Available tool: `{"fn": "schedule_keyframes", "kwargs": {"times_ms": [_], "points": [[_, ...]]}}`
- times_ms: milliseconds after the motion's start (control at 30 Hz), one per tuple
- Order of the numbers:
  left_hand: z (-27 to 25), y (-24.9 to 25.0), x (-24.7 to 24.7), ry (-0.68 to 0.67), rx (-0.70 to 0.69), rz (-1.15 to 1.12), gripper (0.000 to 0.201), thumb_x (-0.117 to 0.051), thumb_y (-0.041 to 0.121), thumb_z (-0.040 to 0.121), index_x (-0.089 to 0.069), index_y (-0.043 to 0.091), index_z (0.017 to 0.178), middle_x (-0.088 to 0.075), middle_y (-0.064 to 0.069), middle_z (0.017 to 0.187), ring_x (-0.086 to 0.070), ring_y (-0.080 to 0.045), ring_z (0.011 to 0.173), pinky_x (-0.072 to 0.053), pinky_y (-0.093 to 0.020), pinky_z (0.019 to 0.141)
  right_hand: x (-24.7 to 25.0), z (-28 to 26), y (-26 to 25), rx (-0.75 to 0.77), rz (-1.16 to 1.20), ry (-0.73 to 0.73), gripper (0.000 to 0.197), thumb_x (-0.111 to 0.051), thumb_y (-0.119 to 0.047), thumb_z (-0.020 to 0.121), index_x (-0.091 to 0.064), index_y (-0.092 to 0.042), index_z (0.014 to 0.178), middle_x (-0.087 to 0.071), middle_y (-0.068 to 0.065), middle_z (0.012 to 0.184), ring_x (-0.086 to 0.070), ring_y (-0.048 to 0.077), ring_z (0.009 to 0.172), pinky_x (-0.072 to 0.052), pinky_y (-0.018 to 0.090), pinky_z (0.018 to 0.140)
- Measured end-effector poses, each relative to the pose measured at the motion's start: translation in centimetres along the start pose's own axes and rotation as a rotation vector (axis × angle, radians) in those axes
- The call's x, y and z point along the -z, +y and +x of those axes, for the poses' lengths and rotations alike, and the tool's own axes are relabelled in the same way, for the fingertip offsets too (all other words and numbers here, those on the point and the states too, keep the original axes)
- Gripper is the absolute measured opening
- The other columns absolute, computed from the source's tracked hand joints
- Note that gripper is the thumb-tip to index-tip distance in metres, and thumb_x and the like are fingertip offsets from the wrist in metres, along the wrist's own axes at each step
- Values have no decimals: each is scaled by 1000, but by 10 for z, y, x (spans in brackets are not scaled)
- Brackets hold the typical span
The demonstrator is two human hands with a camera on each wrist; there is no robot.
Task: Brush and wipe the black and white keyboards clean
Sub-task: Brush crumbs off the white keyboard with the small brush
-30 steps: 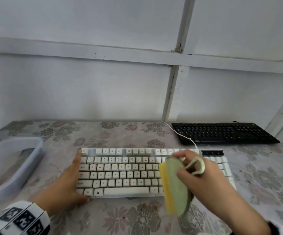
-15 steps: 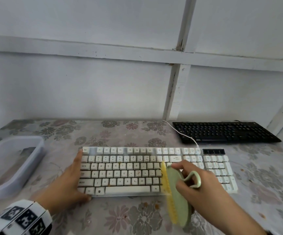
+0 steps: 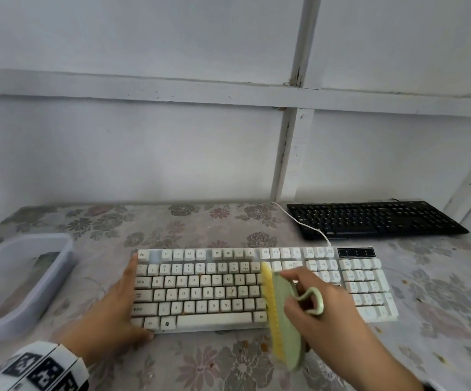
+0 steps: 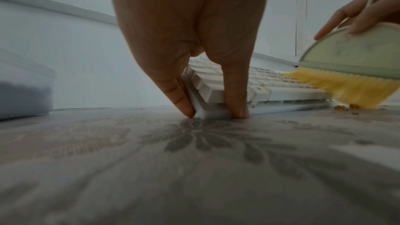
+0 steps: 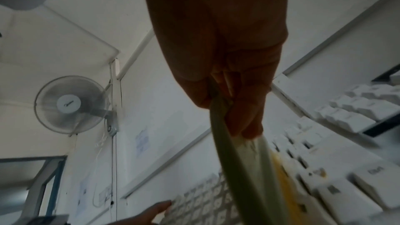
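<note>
The white keyboard lies in the middle of the flowered table, with orange crumbs on several keys. My left hand rests against its left end, fingers straight along the edge and thumb at the front corner. My right hand grips a pale green brush by its looped handle. The yellow bristles lie across the keys right of centre and reach past the front edge. The black keyboard sits untouched at the back right.
A translucent plastic container stands at the left edge of the table. Orange crumbs lie on the cloth in front of the white keyboard. Its white cable runs back past the black keyboard. A wall closes off the far side.
The brush has shifted a little to the left across the keys and reaches further over the front edge. My left hand has stayed at the keyboard's left end.
</note>
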State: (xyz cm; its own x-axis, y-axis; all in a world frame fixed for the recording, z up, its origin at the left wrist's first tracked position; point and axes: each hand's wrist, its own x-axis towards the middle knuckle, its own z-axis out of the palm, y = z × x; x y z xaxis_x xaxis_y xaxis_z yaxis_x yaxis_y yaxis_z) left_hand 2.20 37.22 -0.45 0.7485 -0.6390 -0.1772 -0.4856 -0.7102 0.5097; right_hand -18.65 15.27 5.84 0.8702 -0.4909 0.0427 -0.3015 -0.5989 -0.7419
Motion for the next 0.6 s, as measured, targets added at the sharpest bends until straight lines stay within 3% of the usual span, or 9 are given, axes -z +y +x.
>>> {"fn": "schedule_keyframes", "kwargs": {"times_ms": [100,167,233,300,367,433,500,600], "points": [[2,-2,0,7,-8,-7,133,-78,28,68,41,40,124,-17,-2,153,-32,-16,134,-29,-29,110,14,-4,-4,-44,30,-36,26,-53,-13,87,-62,-36,95,-61,2,67,-44,6,48,-37,19,45],[1,-2,0,9,-5,0,132,-78,28,68,42,42,120,-17,-1,153,-33,-16,133,-30,-28,109,24,0,-11,-33,86,42,29,-54,-11,85,-64,-38,90,-63,3,68,-44,6,46,-36,19,42],[0,0,0,10,-6,-2,130,-78,26,69,41,42,119,-17,-1,153,-34,-15,131,-31,-26,108,28,8,-20,22,104,139,33,-54,-10,86,-61,-42,92,-66,2,72,-50,15,47,-42,28,42],[0,1,1,12,-16,-13,130,-79,25,69,39,43,119,-18,-1,153,-35,-14,130,-31,-25,107,27,19,-27,80,92,203,36,-53,-11,87,-57,-45,97,-67,-1,77,-61,25,59,-55,42,51],[-1,2,1,1,-9,-8,130,-79,26,69,40,43,119,-16,-1,153,-34,-15,132,-30,-27,108,21,29,-30,113,78,218,35,-53,-13,89,-56,-44,104,-66,-4,82,-65,24,66,-56,46,56],[-2,2,2,-5,-3,3,131,-78,27,70,42,40,121,-14,-1,154,-32,-16,134,-29,-27,110,13,37,-29,137,46,202,34,-52,-12,90,-57,-37,113,-66,-2,82,-64,18,64,-57,37,55],[-3,3,2,-8,5,13,131,-77,28,71,42,37,124,-12,0,155,-30,-16,136,-27,-27,111,3,36,-25,146,9,166,34,-51,-10,91,-57,-29,118,-65,1,75,-57,8,51,-47,20,43],[-4,5,2,-16,26,4,132,-77,27,71,41,32,131,-12,0,155,-29,-16,136,-27,-28,110,-10,24,-14,122,5,107,31,-52,-11,90,-58,-28,116,-62,-2,65,-51,7,48,-36,15,41]]}}
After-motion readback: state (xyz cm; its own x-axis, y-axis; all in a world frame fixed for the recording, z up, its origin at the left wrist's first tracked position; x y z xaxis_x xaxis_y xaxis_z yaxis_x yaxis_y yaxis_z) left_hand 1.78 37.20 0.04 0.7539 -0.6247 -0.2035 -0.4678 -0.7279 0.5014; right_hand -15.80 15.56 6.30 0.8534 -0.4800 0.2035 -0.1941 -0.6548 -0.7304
